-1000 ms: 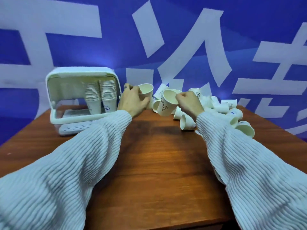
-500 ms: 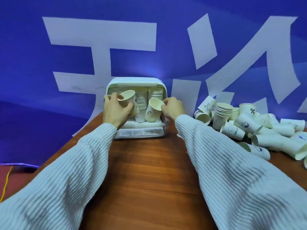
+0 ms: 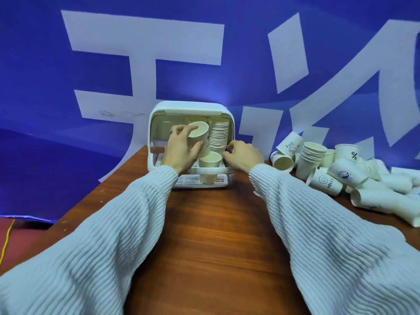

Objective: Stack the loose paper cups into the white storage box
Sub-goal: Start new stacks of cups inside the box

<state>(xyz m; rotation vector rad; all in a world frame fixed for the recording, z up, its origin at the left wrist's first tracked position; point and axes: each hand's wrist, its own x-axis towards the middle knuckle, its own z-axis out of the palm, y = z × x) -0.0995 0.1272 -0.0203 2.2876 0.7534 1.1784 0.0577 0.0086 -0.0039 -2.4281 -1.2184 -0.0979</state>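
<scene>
Storage box (image 3: 156, 123) at table's (image 3: 216, 235) far edge, two stacks in | loose pile (image 3: 354, 176) right, lots left | your left hand (image 3: 180, 151) clamps cup (image 3: 200, 136) | right hand (image 3: 244, 155) empty, fingers spread beside placed cup (image 3: 210, 161)

I faced a blue backdrop (image 3: 250, 64) with large white characters (image 3: 145, 42); the wooden table (image 3: 209, 235) stood before it, a yellow cable (image 3: 6, 242) on the red floor (image 3: 22, 237).

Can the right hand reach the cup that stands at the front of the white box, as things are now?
Probably yes. The right hand is empty, its fingers just beside the front cup, with nothing between. The left hand holds another cup above, off to the side.
</scene>
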